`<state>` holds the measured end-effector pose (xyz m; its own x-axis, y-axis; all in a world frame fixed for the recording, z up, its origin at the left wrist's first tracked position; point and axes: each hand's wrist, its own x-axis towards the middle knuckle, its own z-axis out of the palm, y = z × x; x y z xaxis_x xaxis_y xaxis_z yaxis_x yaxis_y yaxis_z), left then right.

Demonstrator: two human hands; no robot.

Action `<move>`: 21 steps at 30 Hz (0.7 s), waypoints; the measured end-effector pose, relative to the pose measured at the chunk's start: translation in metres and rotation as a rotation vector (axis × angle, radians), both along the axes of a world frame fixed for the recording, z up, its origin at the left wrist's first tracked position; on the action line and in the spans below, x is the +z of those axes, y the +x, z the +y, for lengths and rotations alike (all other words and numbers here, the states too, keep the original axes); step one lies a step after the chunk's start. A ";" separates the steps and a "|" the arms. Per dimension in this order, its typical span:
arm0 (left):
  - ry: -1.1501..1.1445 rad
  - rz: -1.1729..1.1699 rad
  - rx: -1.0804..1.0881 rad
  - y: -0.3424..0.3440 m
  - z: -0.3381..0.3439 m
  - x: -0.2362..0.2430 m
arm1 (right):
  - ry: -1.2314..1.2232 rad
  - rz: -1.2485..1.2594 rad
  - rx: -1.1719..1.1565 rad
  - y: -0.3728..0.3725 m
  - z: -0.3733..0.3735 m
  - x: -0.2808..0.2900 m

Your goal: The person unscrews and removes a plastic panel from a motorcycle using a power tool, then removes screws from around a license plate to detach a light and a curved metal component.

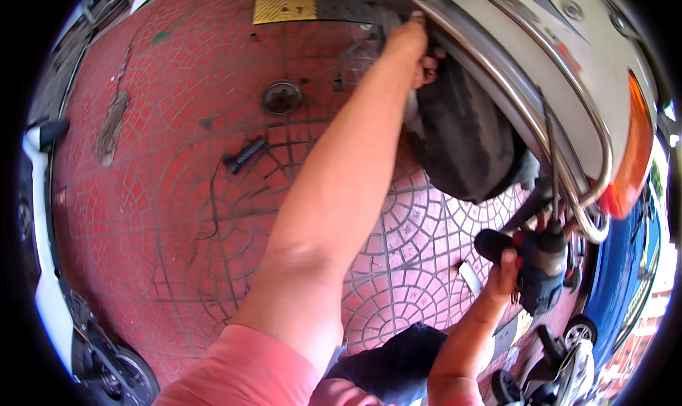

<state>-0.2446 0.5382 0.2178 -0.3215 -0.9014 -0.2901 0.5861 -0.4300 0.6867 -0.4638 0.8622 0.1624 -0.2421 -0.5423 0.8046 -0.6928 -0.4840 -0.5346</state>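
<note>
Cordless drill [544, 274], with the tyre [465, 136] as my landmark in the head view, is below and to the right of it, chuck uppermost and motor end down. My first worry is the long thin shaft [554, 186] rising from the chuck, to the right of the tyre: it passes across the chrome rail [497, 68], and I cannot see what its tip meets. If the tip sits badly, it could slip and scratch the pale bodywork [529, 33] beyond the rail. A sudden bind could also twist the tool in my single-handed hold, since my other arm is stretched away. And my left grip [415, 51] is at the tyre's upper end, close under the rail, so a knuckle could be pinched should the wheel or rail shift.

As for the hold, my right grip [506, 271] is clenched round the drill's handle, below the tyre and to its right; the motor body is just right of my fingers, the dark handle end [490, 245] to their left. Of my left grip I cannot tell whether it grasps anything: its fingers curl beside the tyre, partly hidden.
</note>
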 end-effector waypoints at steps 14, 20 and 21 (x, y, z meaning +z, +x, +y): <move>0.070 -0.049 0.317 -0.047 0.052 0.021 | 0.480 -0.107 0.249 0.001 0.130 0.074; -0.070 -0.317 0.264 -0.065 0.065 0.021 | 0.706 -0.227 0.190 -0.035 0.199 0.073; -0.101 -0.363 0.276 -0.070 0.076 0.023 | 0.656 -0.142 0.132 -0.040 0.205 0.067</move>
